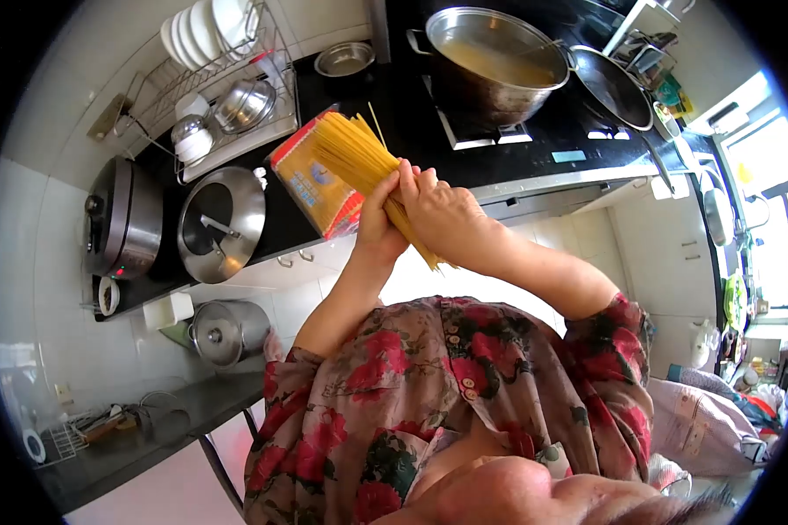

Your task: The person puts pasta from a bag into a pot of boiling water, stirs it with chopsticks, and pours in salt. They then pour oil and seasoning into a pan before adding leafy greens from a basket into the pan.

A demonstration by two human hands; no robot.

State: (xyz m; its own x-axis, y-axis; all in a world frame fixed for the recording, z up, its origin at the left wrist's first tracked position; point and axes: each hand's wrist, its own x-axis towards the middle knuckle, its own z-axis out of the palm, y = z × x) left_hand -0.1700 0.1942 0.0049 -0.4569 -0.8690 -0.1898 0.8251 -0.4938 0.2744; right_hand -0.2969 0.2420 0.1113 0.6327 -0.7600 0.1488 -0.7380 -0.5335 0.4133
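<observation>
A thick bundle of dry spaghetti (pixel 352 147) slants through both hands, its long ends fanning up to the left and its short ends poking out below. My left hand (pixel 379 223) is closed round the bundle from the left side. From the right, my right hand (pixel 445 213) grips it too, with its fingers wrapped over the strands and touching the left hand. Behind the strands, a clear and red plastic pasta packet (pixel 311 188) lies at the counter edge, with more yellow pasta in it. Beyond the hands stands a large steel pot (pixel 510 98) holding cloudy liquid.
A frying pan (pixel 611 87) sits right of the pot, its handle toward the counter edge. A small metal bowl (pixel 345 59) is at the back. To the left are a pot lid (pixel 247 210), a rice cooker (pixel 136 219) and a dish rack (pixel 280 109) with plates and bowls.
</observation>
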